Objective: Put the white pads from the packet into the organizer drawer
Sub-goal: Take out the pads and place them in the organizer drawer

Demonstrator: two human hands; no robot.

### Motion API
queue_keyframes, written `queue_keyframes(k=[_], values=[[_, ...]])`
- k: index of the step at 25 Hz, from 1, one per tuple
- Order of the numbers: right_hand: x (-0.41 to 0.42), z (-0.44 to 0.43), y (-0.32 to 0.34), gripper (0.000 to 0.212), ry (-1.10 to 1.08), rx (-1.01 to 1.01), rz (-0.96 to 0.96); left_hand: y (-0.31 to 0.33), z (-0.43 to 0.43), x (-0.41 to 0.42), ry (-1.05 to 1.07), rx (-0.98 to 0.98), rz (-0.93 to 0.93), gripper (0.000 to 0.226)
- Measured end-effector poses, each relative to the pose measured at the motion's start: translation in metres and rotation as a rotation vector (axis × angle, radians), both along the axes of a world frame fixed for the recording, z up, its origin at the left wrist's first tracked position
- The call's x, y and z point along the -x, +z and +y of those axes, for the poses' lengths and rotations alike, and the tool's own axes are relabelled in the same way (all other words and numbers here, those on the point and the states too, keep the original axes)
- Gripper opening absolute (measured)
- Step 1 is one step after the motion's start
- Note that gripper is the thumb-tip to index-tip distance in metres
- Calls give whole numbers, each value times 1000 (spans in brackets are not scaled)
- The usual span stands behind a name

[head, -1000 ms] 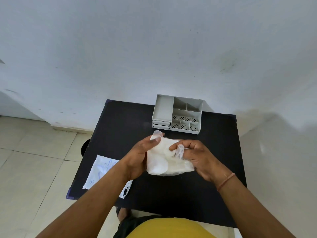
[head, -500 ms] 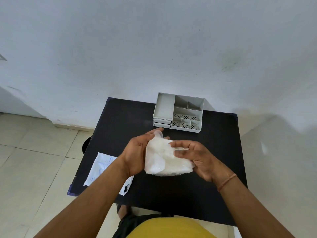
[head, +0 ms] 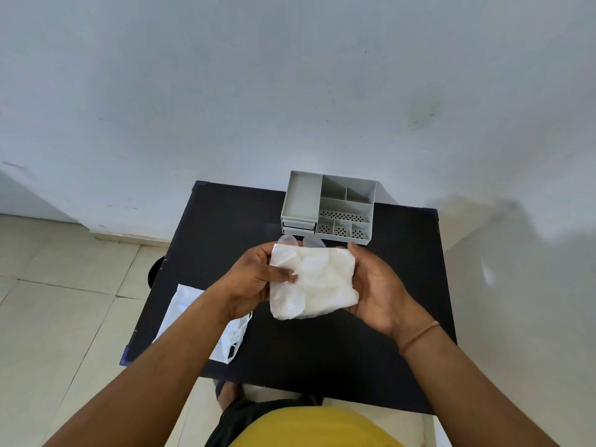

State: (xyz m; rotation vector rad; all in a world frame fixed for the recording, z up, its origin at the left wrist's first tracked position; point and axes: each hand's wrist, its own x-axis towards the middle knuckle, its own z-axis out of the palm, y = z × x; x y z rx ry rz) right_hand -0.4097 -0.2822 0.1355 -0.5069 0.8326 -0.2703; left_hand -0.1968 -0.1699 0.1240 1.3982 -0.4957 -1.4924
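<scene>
Nearest, on the black table (head: 322, 359), a flat white paper sheet (head: 225, 337) lies partly under the left forearm. Above the table's middle both hands hold a clear plastic packet (head: 312, 280) stuffed with round white pads (head: 317, 266), crinkled and glossy. The left hand (head: 254, 279) pinches its left edge, thumb on top; the right hand (head: 377, 285) cups its right side. Its mouth points away, toward the grey organizer (head: 300, 201) at the far edge; its long axis can't be told.

A black desk (head: 322, 350) is set against the wall. A grey organizer (head: 329, 206) is placed at its far edge, and a white printed sheet (head: 222, 343) lies near its left edge.
</scene>
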Motion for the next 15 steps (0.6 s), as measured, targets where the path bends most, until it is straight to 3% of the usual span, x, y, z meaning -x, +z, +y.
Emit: queue_keyframes(k=[2, 4, 8, 12, 15], values=[[12, 1, 0, 54, 37, -120, -105, 5, 1, -1, 2, 13, -10, 47], [19, 4, 1, 57, 116, -79, -178, 10, 1, -3, 10, 18, -32, 49], [13, 11, 5, 58, 218, 280, 74, 16, -6, 6, -95, 35, -130, 47], [15, 5, 8, 50, 31, 288, 50, 24, -9, 13, -28, 121, 237, 60], [21, 2, 7, 46, 26, 284, 41, 25, -11, 15, -72, 48, 134, 38]])
